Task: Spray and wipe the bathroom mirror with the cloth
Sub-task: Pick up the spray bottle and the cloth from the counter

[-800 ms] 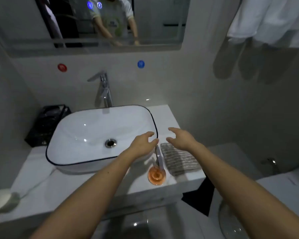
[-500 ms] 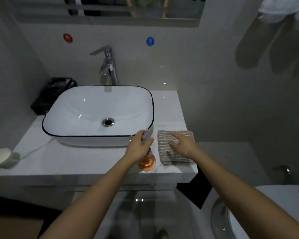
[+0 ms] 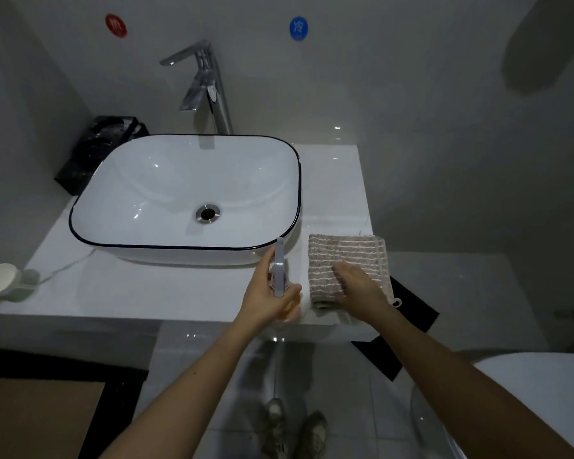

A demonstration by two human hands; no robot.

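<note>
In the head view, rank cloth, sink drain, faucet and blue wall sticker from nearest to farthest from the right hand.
1. cloth, under the right hand, right of the basin.
2. sink drain, left, mid-basin.
3. faucet, behind the basin.
4. blue wall sticker, high on the wall.

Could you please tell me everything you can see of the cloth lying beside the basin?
The cloth is a folded rectangle of beige, towel-like fabric with thin pale stripes and a small hanging loop at its near right corner. It lies flat on the white counter, right of the basin, at the counter's right edge. The right hand rests on its near part, covering it there.
</note>
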